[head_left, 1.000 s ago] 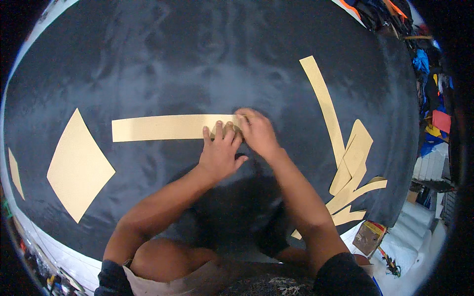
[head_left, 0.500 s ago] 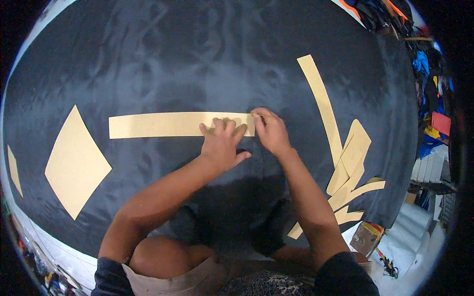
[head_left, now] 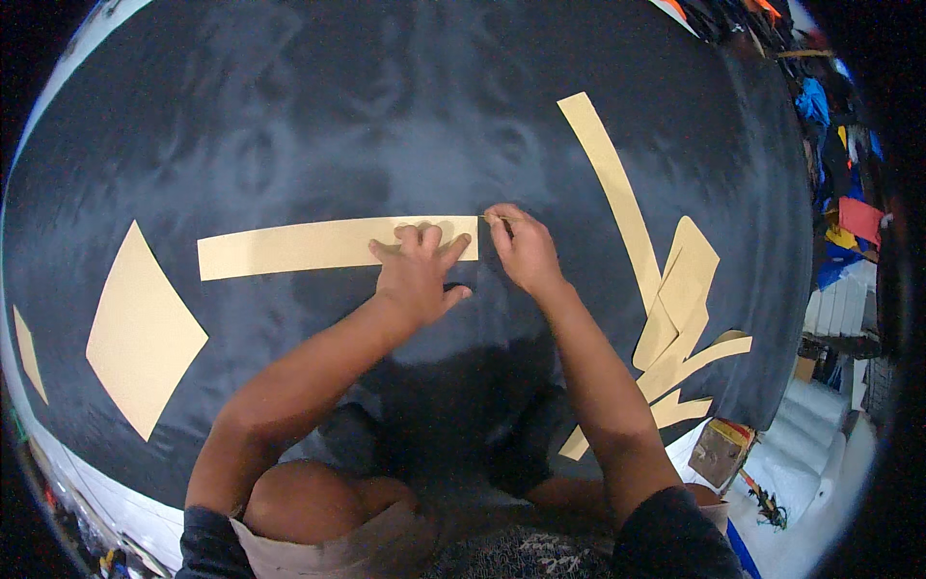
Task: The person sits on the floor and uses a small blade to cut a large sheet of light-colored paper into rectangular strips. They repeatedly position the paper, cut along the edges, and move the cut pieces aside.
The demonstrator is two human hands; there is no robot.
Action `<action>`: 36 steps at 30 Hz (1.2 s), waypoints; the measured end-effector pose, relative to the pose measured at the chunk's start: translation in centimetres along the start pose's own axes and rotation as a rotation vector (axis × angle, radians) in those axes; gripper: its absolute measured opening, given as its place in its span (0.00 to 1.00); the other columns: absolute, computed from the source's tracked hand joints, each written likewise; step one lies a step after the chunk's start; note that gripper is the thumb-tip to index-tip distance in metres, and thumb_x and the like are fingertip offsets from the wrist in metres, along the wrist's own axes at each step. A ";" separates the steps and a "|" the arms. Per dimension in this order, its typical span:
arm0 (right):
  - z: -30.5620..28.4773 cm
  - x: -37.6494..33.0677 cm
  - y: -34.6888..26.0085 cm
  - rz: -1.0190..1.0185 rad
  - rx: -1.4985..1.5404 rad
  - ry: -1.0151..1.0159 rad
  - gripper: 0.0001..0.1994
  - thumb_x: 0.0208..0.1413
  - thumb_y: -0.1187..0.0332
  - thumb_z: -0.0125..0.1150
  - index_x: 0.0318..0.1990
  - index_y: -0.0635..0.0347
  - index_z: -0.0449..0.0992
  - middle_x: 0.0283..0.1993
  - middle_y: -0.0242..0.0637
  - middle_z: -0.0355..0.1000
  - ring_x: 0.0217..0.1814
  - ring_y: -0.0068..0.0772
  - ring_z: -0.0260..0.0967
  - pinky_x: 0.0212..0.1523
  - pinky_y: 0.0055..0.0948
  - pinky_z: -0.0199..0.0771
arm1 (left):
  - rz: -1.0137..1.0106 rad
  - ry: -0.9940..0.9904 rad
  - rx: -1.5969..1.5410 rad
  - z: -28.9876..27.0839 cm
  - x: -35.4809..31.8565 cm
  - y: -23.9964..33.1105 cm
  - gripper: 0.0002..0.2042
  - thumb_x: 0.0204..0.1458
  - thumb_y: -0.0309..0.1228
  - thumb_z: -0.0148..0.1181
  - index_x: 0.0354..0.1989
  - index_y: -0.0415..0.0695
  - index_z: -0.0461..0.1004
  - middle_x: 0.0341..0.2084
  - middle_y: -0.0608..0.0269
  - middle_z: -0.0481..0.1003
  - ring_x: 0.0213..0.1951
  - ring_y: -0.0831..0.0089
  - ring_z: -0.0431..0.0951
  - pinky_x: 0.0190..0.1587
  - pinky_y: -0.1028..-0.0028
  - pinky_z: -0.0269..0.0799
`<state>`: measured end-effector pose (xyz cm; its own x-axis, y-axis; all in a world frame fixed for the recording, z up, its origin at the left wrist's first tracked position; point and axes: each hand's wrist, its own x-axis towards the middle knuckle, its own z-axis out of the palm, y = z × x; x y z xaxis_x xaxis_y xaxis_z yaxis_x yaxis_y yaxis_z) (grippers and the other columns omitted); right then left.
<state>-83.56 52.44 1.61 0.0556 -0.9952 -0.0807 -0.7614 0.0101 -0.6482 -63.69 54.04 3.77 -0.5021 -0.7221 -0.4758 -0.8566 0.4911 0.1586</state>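
Observation:
A long tan strip of card-like material (head_left: 289,248) lies crosswise on a wide black sheet (head_left: 415,116). My left hand (head_left: 415,280) rests on the strip near its right end, fingers spread and pressing down, thumb out on the black sheet. Just past the strip's upper right corner is my right hand (head_left: 526,253), its thumb and forefinger pinched together. Something thin seems to show at those fingertips, pointing toward the corner, but it is too small to name.
A large tan diamond-shaped piece (head_left: 145,333) lies at left, with a narrow tan piece (head_left: 30,355) beyond it. To the right are another long strip (head_left: 612,183) and a pile of tan pieces (head_left: 685,294). Assorted goods and a box (head_left: 721,454) lie past the sheet's right edge.
My right hand has shifted from the strip's right end to just beyond its upper corner. The left hand stays on the strip. The whole view has shifted slightly.

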 end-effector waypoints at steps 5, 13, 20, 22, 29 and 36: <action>0.0 -0.1 -0.2 -0.032 -0.053 -0.014 0.13 0.68 0.65 0.52 0.48 0.62 0.80 0.49 0.47 0.79 0.52 0.54 0.76 0.54 0.46 0.76 | 0.006 0.001 0.034 0.1 0.1 0.0 0.39 0.58 0.64 0.51 0.76 0.65 0.52 0.63 0.55 0.61 0.65 0.45 0.61 0.57 0.31 0.69; 0.3 -3.5 0.1 -0.220 -0.235 -0.100 0.12 0.66 0.66 0.53 0.50 0.61 0.78 0.51 0.47 0.78 0.51 0.52 0.77 0.54 0.45 0.77 | 0.018 0.019 0.060 0.2 0.1 -0.2 0.39 0.57 0.64 0.52 0.76 0.65 0.53 0.62 0.55 0.60 0.64 0.45 0.61 0.57 0.32 0.70; 0.3 -2.3 -0.5 -0.217 -0.258 -0.053 0.10 0.66 0.66 0.54 0.48 0.58 0.76 0.49 0.46 0.78 0.50 0.52 0.76 0.51 0.48 0.78 | 0.022 0.009 0.072 0.2 0.3 0.0 0.39 0.58 0.64 0.52 0.76 0.67 0.52 0.62 0.55 0.60 0.63 0.45 0.62 0.55 0.32 0.72; 0.5 -2.7 -0.4 -0.197 -0.267 -0.047 0.08 0.65 0.68 0.56 0.47 0.59 0.76 0.47 0.44 0.78 0.49 0.51 0.77 0.49 0.46 0.78 | 0.022 0.010 0.077 0.2 0.3 0.0 0.39 0.58 0.63 0.53 0.76 0.67 0.52 0.62 0.55 0.60 0.64 0.45 0.61 0.55 0.32 0.72; 0.4 -5.3 0.0 -0.154 -0.168 -0.114 0.10 0.67 0.65 0.53 0.48 0.58 0.75 0.48 0.45 0.78 0.49 0.52 0.77 0.48 0.49 0.79 | 0.011 0.022 0.083 0.4 0.2 0.0 0.39 0.57 0.63 0.53 0.76 0.67 0.51 0.61 0.55 0.61 0.63 0.46 0.62 0.55 0.32 0.72; 0.8 -4.7 0.0 -0.148 -0.204 -0.052 0.09 0.67 0.64 0.53 0.47 0.58 0.76 0.45 0.45 0.79 0.47 0.52 0.78 0.47 0.48 0.79 | 0.024 0.021 0.090 0.5 0.4 -0.2 0.40 0.56 0.64 0.55 0.76 0.67 0.51 0.61 0.55 0.61 0.63 0.46 0.62 0.55 0.32 0.72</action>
<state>-83.35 57.24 1.40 0.2050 -0.9780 -0.0384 -0.8568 -0.1604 -0.4900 -63.68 53.91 3.17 -0.5258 -0.7192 -0.4542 -0.8304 0.5497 0.0909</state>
